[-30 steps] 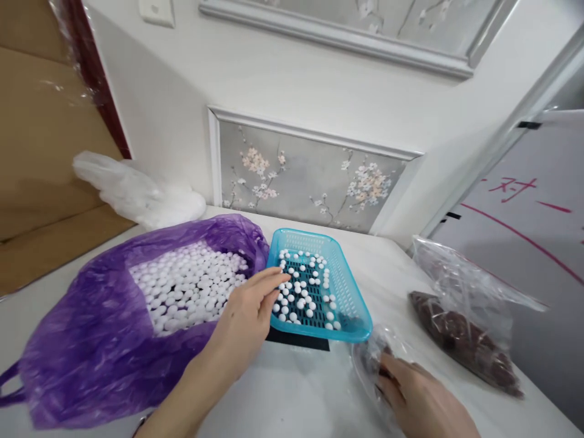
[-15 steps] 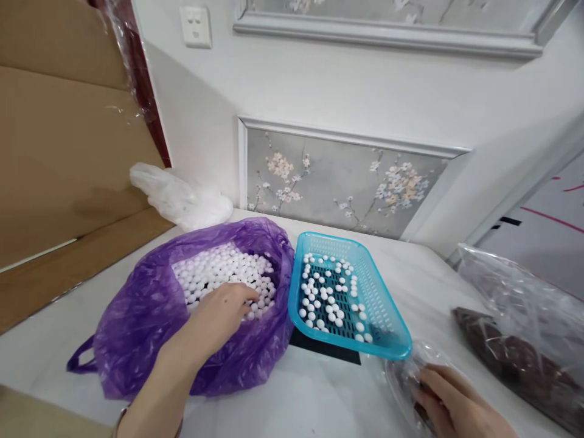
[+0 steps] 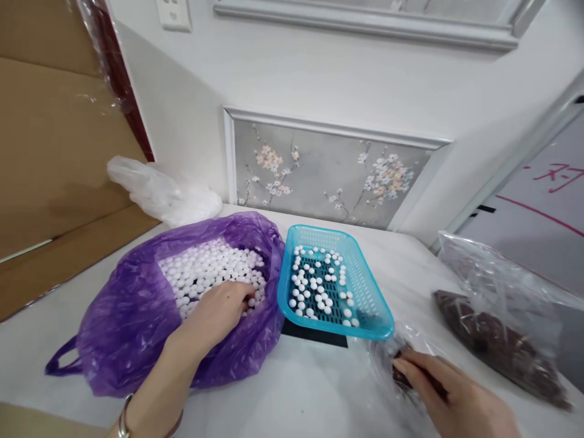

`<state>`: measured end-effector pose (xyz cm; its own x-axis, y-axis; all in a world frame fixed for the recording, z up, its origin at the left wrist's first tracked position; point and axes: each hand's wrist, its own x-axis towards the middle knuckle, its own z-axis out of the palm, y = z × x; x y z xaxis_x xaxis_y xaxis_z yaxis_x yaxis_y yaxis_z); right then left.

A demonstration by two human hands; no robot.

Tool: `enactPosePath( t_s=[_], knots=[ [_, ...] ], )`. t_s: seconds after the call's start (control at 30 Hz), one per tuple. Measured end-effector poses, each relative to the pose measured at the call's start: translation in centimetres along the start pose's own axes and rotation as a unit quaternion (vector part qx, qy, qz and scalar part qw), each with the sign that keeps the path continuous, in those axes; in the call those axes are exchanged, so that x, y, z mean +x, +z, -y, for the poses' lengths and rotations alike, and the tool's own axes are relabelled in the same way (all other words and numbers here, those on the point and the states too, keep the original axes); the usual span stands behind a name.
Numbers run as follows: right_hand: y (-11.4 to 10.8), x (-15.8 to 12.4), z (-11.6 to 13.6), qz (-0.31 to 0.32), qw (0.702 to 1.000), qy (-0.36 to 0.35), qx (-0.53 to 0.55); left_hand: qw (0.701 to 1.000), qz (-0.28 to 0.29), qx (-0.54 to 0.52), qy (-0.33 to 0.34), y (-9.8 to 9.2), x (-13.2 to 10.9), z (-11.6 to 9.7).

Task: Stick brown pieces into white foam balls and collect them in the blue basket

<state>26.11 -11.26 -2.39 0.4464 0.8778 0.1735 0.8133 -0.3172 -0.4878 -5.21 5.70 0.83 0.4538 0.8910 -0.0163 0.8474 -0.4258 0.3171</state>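
Note:
My left hand (image 3: pixel 221 313) reaches into an open purple plastic bag (image 3: pixel 132 322) with many small white balls (image 3: pixel 201 267) inside. Its fingers curl down among the balls, and the fingertips are hidden, so what they grip cannot be made out. Right of the bag, touching or nearly touching it, stands a blue plastic basket (image 3: pixel 383 325) with several white balls spread over its slotted bottom. My right hand (image 3: pixel 449 389) is at a clear plastic bag (image 3: pixel 381 371) by the basket's near right corner. Thumb and forefinger pinch together at a dark brown piece (image 3: pixel 398 376), whose kind is unclear.
A larger clear bag (image 3: pixel 497 334) with dark brown contents lies at the right. Behind the purple bag a white plastic bag (image 3: pixel 168 194) leans on the wall. Cardboard (image 3: pixel 59 152) stands at the left. A black strip (image 3: pixel 314 333) shows under the basket's near edge.
My right hand has moved slightly left and up, its fingers now pinched at the dark brown piece. My left hand stays in the balls, fingers deeper. The camera view has shifted a little.

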Motion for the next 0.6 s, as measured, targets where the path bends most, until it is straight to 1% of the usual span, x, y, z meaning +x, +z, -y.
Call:
enactPosePath(
  t_s=[0.13,0.27,0.37,0.4,0.5,0.57,0.6],
  knots=[
    [-0.1,0.0,0.4,-0.013,1.0,-0.002,0.025,1.0,-0.006,0.017,0.019,0.1,0.5,0.0],
    [-0.5,-0.3,1.6,-0.062,0.996,0.02,0.063,0.999,-0.013,0.019,0.034,0.5,1.0,0.4],
    [-0.9,-0.6,2.6,-0.092,0.987,0.024,0.133,0.999,-0.024,0.0,0.048,0.8,1.4,0.5],
    [-0.9,-0.8,2.9,-0.096,0.981,0.022,0.166,0.998,-0.031,-0.011,0.052,0.7,1.4,0.6],
    [-0.8,-1.4,4.2,-0.077,0.957,-0.016,0.28,0.995,-0.072,-0.047,0.044,0.0,1.2,0.5],
    [-0.3,-1.9,5.5,-0.06,0.926,-0.03,0.371,0.991,-0.113,-0.067,0.024,-0.7,0.6,0.1],
    [0.1,-2.2,6.3,-0.051,0.904,-0.023,0.424,0.985,-0.138,-0.099,0.012,-1.0,0.2,-0.2]
  ],
)
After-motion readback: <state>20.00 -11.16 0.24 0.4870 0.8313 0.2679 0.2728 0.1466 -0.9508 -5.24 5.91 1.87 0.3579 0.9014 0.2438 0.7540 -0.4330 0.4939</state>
